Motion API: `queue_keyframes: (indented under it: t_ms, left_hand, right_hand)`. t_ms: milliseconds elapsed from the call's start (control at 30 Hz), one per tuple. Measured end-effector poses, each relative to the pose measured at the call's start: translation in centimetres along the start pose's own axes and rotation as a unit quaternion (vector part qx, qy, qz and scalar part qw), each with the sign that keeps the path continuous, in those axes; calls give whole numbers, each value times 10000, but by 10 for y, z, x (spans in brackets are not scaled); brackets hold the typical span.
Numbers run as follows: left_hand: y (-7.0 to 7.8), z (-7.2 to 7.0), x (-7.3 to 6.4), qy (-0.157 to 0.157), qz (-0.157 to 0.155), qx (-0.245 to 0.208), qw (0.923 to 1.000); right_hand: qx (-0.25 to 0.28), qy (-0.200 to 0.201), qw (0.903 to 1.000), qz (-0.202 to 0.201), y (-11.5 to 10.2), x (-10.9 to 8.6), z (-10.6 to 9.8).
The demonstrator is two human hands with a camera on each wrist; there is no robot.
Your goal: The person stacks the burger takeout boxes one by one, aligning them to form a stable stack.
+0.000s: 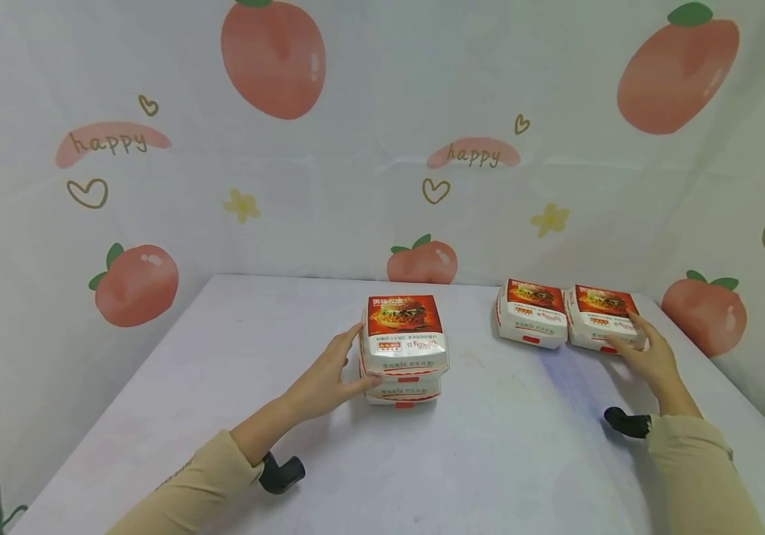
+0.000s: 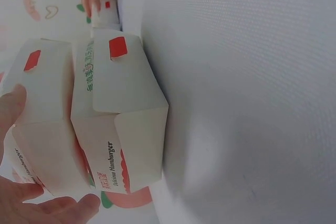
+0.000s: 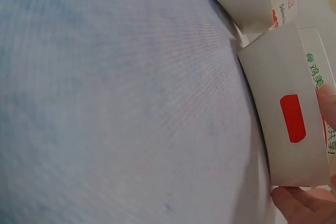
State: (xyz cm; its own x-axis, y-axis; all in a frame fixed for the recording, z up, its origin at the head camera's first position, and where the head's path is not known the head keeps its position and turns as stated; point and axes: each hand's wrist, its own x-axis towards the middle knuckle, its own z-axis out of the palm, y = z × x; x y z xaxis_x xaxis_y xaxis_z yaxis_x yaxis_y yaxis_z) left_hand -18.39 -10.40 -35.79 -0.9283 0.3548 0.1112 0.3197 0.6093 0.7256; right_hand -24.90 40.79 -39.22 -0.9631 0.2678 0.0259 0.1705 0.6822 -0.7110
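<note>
Two white hamburger boxes with red printed lids stand stacked at the middle of the table. My left hand [image 1: 320,380] holds the upper hamburger box [image 1: 406,342] from its left side, thumb at the front and fingers along the side. Beneath it, the lower hamburger box [image 2: 122,80] rests on the table, apart from the fingers. At the back right, two more boxes sit side by side. My right hand [image 1: 653,362] grips the far-right hamburger box [image 1: 603,316], thumb on its front and fingers at its right side. The neighbouring hamburger box [image 1: 531,312] is untouched.
The white table [image 1: 476,461] meets a fruit-printed backdrop [image 1: 355,200] along its back and sides. A bluish smear marks the cloth in front of the right-hand boxes. Black curved pieces [image 1: 282,474] stick out near both cuffs.
</note>
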Motion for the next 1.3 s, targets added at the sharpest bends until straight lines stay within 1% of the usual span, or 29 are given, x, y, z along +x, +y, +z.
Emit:
queue_keyframes:
  t_ms: [233, 333, 567, 800, 933, 1067, 1167, 1300]
  left_hand:
    - [1, 0, 0, 49, 7, -1, 10000]
    - [1, 1, 0, 54, 21, -10, 10000]
    - [1, 1, 0, 44, -5, -51, 10000]
    - [1, 0, 0, 8, -12, -69, 10000]
    - [1, 0, 0, 32, -4, -64, 10000]
    - [1, 0, 0, 25, -9, -12, 10000]
    - [1, 0, 0, 5, -7, 3, 10000]
    - [1, 0, 0, 6, 41, -11, 10000]
  right_hand:
    - [176, 138, 9992, 333, 2, 1, 2]
    - [198, 194, 9988, 403, 1, -1, 2]
    - [219, 419, 9988, 137, -3, -7, 2]
    - [120, 524, 9981, 300, -2, -8, -1]
    - [301, 605, 9977, 103, 1, -8, -3]
    - [456, 698, 9965, -55, -2, -9, -6]
    - [514, 723, 9960, -71, -6, -11, -8]
    - [594, 727, 9956, 42, -13, -14, -11]
